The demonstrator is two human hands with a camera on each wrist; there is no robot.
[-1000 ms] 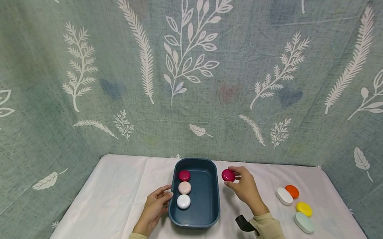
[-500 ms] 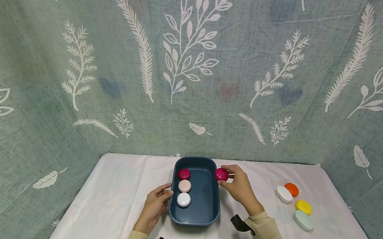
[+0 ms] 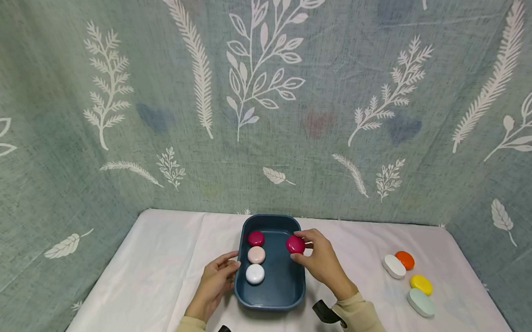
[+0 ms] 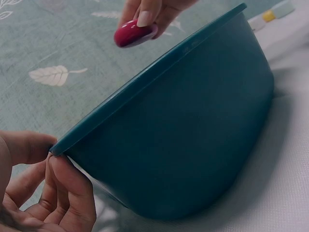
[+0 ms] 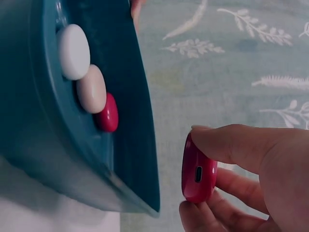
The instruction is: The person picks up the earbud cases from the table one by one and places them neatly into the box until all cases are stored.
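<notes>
Right hand (image 3: 321,260) pinches the crimson case (image 3: 295,244) above the blue tray (image 3: 268,308), toward its far right corner. Left hand (image 3: 216,281) pinches the tray's left rim. Possible fault: pinch loosens, smooth rounded case slips and strikes the right edge.

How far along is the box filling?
Looks done: red piece, pink piece and white piece in the blue box. In hand: another red piece, in the right hand. Probably left: orange piece, yellow piece, other white piece and pale green piece on the table.
</notes>
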